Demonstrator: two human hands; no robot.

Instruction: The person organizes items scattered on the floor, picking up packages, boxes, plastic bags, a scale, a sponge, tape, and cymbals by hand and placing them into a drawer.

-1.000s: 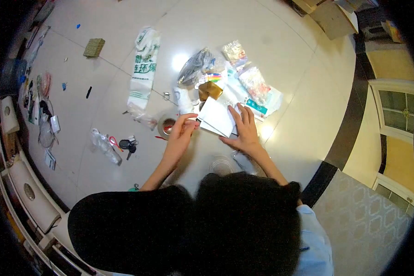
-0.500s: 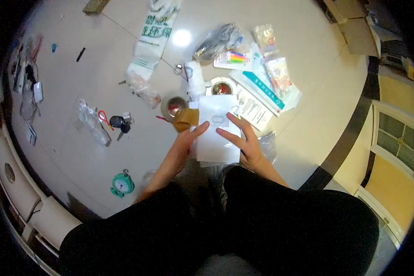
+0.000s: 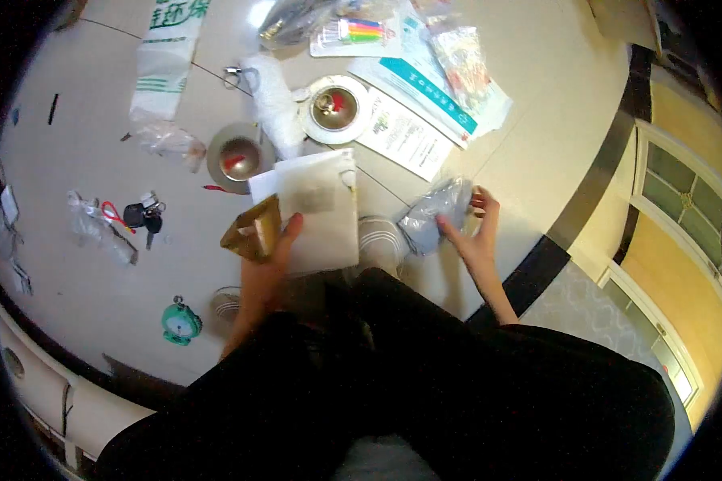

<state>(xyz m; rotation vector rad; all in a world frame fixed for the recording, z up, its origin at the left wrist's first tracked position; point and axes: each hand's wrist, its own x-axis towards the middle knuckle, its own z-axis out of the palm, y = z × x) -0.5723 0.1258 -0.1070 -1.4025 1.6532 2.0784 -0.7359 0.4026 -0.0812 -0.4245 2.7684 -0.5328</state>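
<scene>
The person's left hand [image 3: 266,264] grasps the lower left side of a stack of flat white papers [image 3: 321,232], its thumb lying over the edge, and a gold-brown, angular, open-ended packet [image 3: 253,231] sits against that same hand, overlapping the left edge of the papers. Over on the other side, the right hand [image 3: 475,236] has its thumb and fingers around the right end of a soft grey bundle in clear plastic [image 3: 435,215]; from here I cannot tell whether the bundle is lifted off the pale tiled floor [image 3: 529,152]. Just beyond the papers are a round metal bowl with a wide grey rim [image 3: 237,160], a rolled white cloth-like bundle [image 3: 273,100] and a round bowl with a broad white rim [image 3: 334,110]. A printed white card [image 3: 407,136] lies beside the white-rimmed bowl, next to a long white packet with a teal band [image 3: 425,92]. Off to the left are black keys with a red loop [image 3: 143,215], and nearer the person, a small green round-dialled scale [image 3: 181,321].
</scene>
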